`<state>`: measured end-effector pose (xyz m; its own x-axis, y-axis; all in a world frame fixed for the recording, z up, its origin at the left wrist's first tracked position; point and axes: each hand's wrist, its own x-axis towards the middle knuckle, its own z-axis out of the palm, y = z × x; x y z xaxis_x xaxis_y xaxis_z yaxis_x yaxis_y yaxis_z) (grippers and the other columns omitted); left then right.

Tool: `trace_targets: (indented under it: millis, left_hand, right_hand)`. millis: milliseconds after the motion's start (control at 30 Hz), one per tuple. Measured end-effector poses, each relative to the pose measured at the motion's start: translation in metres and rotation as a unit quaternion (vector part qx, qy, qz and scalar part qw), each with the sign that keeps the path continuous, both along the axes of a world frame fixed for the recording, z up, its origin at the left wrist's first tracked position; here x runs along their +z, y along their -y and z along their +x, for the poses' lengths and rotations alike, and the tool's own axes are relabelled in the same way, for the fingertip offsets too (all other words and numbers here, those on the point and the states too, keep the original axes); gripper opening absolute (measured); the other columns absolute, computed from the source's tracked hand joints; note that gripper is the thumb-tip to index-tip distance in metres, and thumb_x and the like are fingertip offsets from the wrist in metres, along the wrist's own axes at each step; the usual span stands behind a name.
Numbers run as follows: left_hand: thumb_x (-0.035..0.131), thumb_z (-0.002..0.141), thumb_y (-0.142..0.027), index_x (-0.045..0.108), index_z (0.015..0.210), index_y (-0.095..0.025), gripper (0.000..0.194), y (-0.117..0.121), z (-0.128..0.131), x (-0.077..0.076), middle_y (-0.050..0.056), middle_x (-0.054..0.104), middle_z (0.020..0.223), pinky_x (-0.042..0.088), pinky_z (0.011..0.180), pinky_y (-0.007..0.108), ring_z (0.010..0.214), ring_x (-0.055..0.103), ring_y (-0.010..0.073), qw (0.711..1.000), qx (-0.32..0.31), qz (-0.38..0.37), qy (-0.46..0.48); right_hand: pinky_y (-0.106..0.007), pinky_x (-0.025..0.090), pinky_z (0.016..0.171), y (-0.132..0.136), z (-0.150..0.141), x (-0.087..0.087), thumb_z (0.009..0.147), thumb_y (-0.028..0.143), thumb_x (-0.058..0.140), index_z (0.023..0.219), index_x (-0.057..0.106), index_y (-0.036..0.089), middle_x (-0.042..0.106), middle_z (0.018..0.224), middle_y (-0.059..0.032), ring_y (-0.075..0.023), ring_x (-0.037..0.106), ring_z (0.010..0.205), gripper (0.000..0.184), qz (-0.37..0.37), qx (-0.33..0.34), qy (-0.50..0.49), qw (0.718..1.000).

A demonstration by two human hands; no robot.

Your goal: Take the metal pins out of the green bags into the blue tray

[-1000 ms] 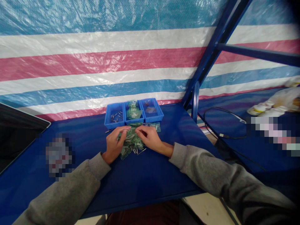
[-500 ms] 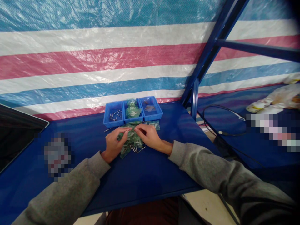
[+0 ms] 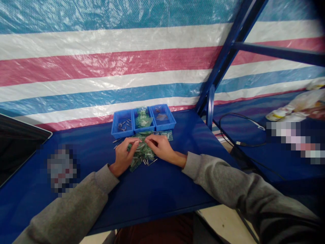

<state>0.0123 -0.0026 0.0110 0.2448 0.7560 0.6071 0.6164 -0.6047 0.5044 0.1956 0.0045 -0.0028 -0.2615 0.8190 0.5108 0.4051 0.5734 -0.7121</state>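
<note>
A heap of small green plastic bags (image 3: 142,153) with loose metal pins lies on the blue table (image 3: 157,189). My left hand (image 3: 124,156) rests on the heap's left side, fingers curled and pinched at something small that I cannot make out. My right hand (image 3: 160,148) lies on the right side, fingertips pressed together close to the left hand's. Behind the heap stand three joined blue trays (image 3: 143,119): the left holds metal pins, the middle green bags, the right a few small parts.
A dark screen (image 3: 17,145) sits at the left edge. A striped tarpaulin hangs behind the table. A blue frame post (image 3: 210,106) stands at the right, with a black cable (image 3: 238,130) and white plastic bags beyond it.
Both hands stay on the heap with only slight finger movement. The view has shifted a little.
</note>
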Motion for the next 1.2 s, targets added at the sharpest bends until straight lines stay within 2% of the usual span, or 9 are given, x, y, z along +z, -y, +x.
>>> trace_targets:
  millis: [167, 433, 733, 1200]
  left_hand:
    - [0.052, 0.086, -0.030, 0.062, 0.087, -0.017, 0.016, -0.0009, -0.0007, -0.0010, 0.002, 0.067, 0.080, 0.047, 0.070, 0.024, 0.072, 0.062, 0.0124, 0.999, 0.020, 0.016, -0.019]
    - [0.056, 0.083, -0.025, 0.067, 0.085, -0.018, 0.012, -0.0030, -0.0017, -0.0017, 0.002, 0.067, 0.076, 0.047, 0.069, 0.023, 0.069, 0.061, 0.0117, 0.998, -0.035, 0.042, -0.014]
    - [0.061, 0.081, -0.029, 0.066, 0.088, -0.019, 0.013, -0.0029, -0.0032, -0.0051, 0.001, 0.069, 0.081, 0.049, 0.071, 0.023, 0.071, 0.063, 0.0120, 1.000, -0.013, 0.025, -0.008]
    - [0.057, 0.083, -0.023, 0.065, 0.088, -0.018, 0.011, -0.0087, -0.0033, -0.0054, 0.002, 0.070, 0.081, 0.050, 0.069, 0.022, 0.072, 0.064, 0.0121, 0.995, -0.091, 0.025, -0.039]
  right_hand:
    - [-0.021, 0.035, 0.055, 0.0006, -0.0002, -0.0003, 0.089, 0.029, 0.045, 0.083, 0.063, 0.016, 0.058, 0.063, -0.0002, -0.0106, 0.048, 0.055, 0.023, 0.000, 0.001, 0.000, 1.000]
    - [-0.021, 0.035, 0.057, 0.0003, 0.0003, -0.0008, 0.089, 0.027, 0.044, 0.083, 0.063, 0.016, 0.058, 0.065, -0.0002, -0.0108, 0.049, 0.057, 0.023, 0.006, 0.008, 0.002, 1.000]
    - [-0.020, 0.034, 0.057, -0.0035, -0.0001, -0.0039, 0.089, 0.024, 0.045, 0.080, 0.062, 0.016, 0.057, 0.064, 0.0001, -0.0108, 0.049, 0.057, 0.021, 0.003, 0.037, 0.053, 0.998]
    - [-0.019, 0.034, 0.057, -0.0057, -0.0011, -0.0067, 0.089, 0.024, 0.045, 0.082, 0.062, 0.015, 0.057, 0.063, 0.0005, -0.0100, 0.049, 0.056, 0.021, 0.012, 0.046, 0.091, 0.995]
